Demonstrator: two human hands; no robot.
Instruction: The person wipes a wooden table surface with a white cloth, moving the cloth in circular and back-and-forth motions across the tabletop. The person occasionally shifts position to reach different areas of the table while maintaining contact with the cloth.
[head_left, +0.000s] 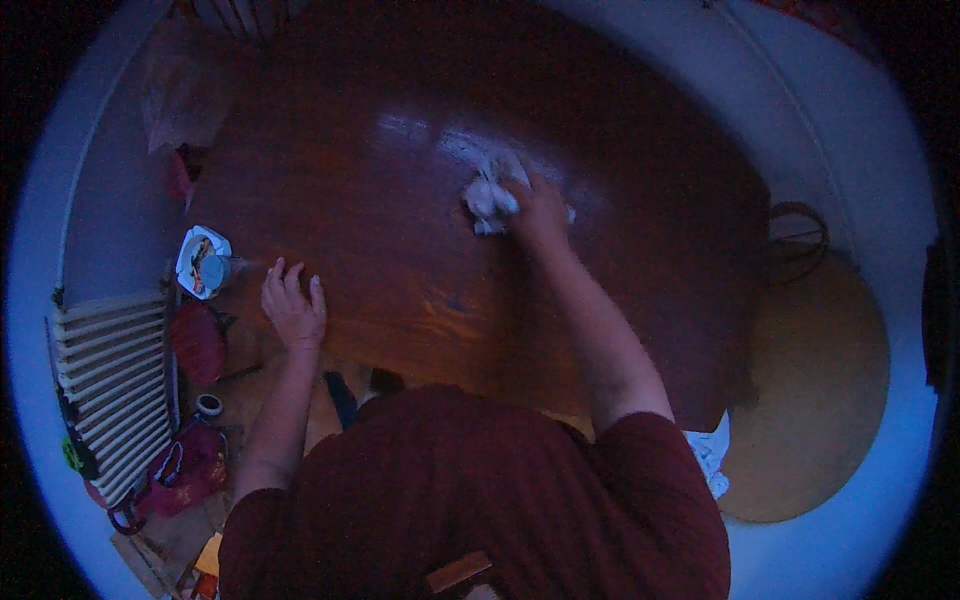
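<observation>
A dark reddish-brown wooden table (330,200) spreads out before me. My right hand (540,212) reaches across it, its fingers closed over a crumpled white cloth (490,197) that lies against the tabletop; whether it is fabric or paper is hard to make out in the dim light. Near the table's left front edge, my left hand (295,305) rests with fingers spread and nothing in them. Just left of it, at the table's edge, sits a white angular dish (203,262) with a round pale lid or disc and small orange bits inside.
A ribbed white radiator (115,390) stands at the left. Beside it are a red stool seat (198,342) and a dark red bag (185,470). On the right, a large round tan board (810,390) leans near a curved chair back (800,240). White sheets (710,455) show below the table's right corner.
</observation>
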